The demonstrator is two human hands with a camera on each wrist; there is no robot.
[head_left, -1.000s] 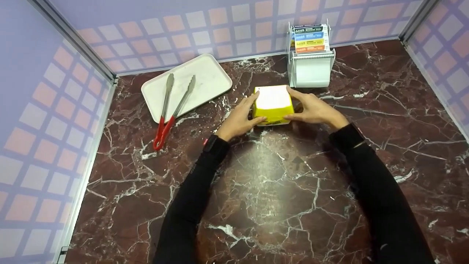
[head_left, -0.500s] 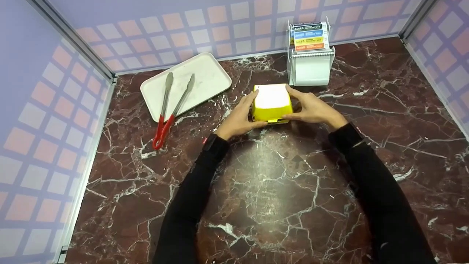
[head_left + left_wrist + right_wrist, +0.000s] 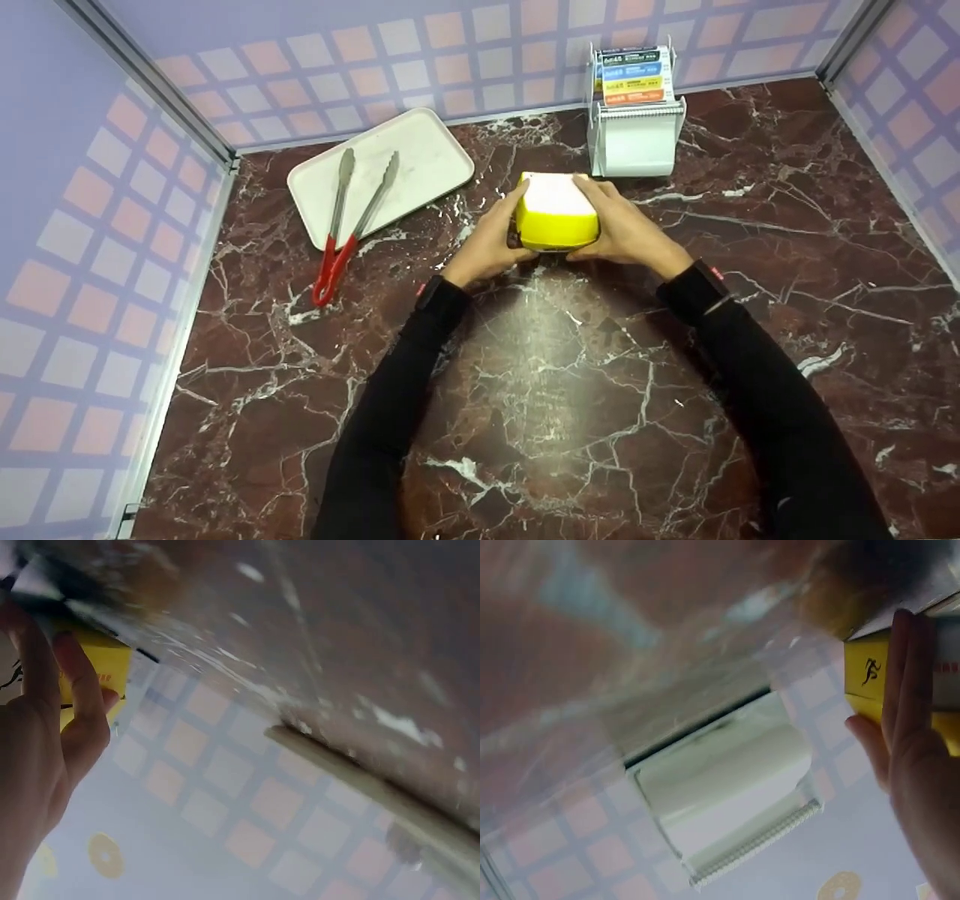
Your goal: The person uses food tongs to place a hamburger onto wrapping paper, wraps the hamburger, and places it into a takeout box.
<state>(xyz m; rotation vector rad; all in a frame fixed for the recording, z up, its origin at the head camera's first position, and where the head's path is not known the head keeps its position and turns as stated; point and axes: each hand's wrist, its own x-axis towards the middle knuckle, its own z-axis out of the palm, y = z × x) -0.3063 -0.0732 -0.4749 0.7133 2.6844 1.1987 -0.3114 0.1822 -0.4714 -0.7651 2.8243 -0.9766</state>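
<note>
A yellow burger box (image 3: pixel 559 229) with a bright white top sits closed on the dark marbled counter in the head view. My left hand (image 3: pixel 491 238) holds its left side, with the thumb near the front lower edge. On the opposite side my right hand (image 3: pixel 628 231) grips the box, fingertips at the top right edge and thumb low at the front. The left wrist view catches the box's yellow wall (image 3: pixel 109 664) behind the fingers. In the right wrist view, fingers lie along a yellow side (image 3: pixel 866 671) bearing a small black mark. The box's inside is hidden.
Back left, a white tray (image 3: pixel 431 154) carries red-handled metal tongs (image 3: pixel 341 259), whose handles stick out over its front edge. A label dispenser (image 3: pixel 637 139) with a white roll and coloured labels stands behind the box. Tiled-pattern panels (image 3: pixel 375 60) enclose the counter.
My right hand has shifted left, its fingers coming further over the box's top edge and its thumb lower along the front. The front tab visible half a second ago no longer shows.
</note>
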